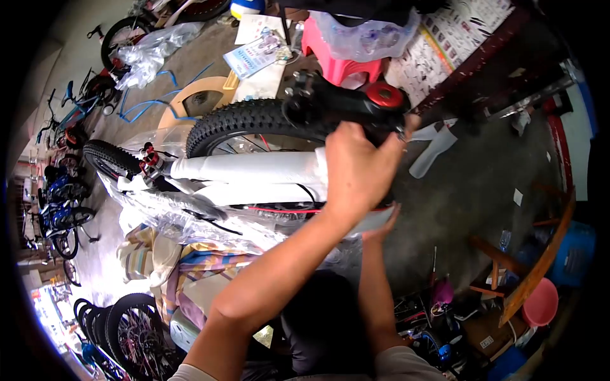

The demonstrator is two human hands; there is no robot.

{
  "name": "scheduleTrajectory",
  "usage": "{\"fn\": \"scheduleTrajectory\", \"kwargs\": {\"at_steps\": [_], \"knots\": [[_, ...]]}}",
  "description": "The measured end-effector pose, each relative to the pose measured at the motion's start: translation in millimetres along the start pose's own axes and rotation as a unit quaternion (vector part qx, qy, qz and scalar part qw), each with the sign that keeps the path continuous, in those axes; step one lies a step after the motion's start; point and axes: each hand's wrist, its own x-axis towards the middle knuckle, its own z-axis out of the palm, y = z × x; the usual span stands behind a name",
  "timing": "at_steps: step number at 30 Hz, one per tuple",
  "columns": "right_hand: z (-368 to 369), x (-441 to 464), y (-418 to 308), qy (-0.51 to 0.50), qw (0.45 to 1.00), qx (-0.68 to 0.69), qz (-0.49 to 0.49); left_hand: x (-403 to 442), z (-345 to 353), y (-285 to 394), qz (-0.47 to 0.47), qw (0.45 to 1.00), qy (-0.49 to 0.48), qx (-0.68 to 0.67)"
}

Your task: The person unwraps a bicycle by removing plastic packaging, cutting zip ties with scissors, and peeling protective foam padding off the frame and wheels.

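A bicycle frame (248,168) with white-wrapped tubes lies across the view in front of me. At its near end is a black handlebar stem (337,101) with a red round cap (384,94). My left hand (357,166) is closed round the lower part of the stem, its thumb pointing to the right. Below it, my right hand (382,227) grips a pale wrapped tube (372,220) from underneath; some of its fingers are hidden. A knobby tyre (244,117) sits behind the frame, and another wheel (111,159) is at the far left.
Clear plastic wrap (210,222) and a striped cloth (190,254) lie under the frame. Behind stands a pink stool (337,60). Several bicycles (63,209) line the left side. Tools, a wooden piece (540,267) and a pink basin (540,302) are at right.
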Motion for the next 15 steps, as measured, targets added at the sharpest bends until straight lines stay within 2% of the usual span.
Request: {"fn": "scheduleTrajectory", "kwargs": {"at_steps": [3, 4, 5, 6, 7, 8, 10, 14, 15], "knots": [[-21, 4, 7, -0.063, 0.997, 0.044, 0.002, -16, -8, 4, -0.053, 0.993, -0.075, -0.067], [-40, 10, 18, -0.130, 0.978, -0.116, -0.111, -18, -6, 6, -0.020, 0.992, -0.066, -0.108], [-69, 15, 36, -0.143, 0.924, -0.237, -0.265, -22, -7, 13, -0.054, 0.992, -0.074, -0.088], [-99, 19, 53, -0.110, 0.836, -0.339, -0.417, -26, -7, 14, -0.062, 0.992, -0.069, -0.080], [-114, 18, 58, -0.091, 0.826, -0.361, -0.423, -30, -7, 15, -0.071, 0.993, -0.064, -0.072], [-116, 12, 57, -0.088, 0.867, -0.352, -0.342, -34, -5, 12, -0.054, 0.994, -0.051, -0.078], [-123, 2, 57, -0.075, 0.904, -0.347, -0.240, -49, -7, 11, -0.019, 0.999, -0.034, -0.036], [-124, 16, 58, -0.109, 0.897, -0.378, -0.202, -77, -33, 49, -0.013, 0.996, -0.057, -0.065], [-120, 22, 51, -0.125, 0.886, -0.392, -0.213, -80, -44, 66, 0.031, 0.997, -0.042, -0.065]]}}
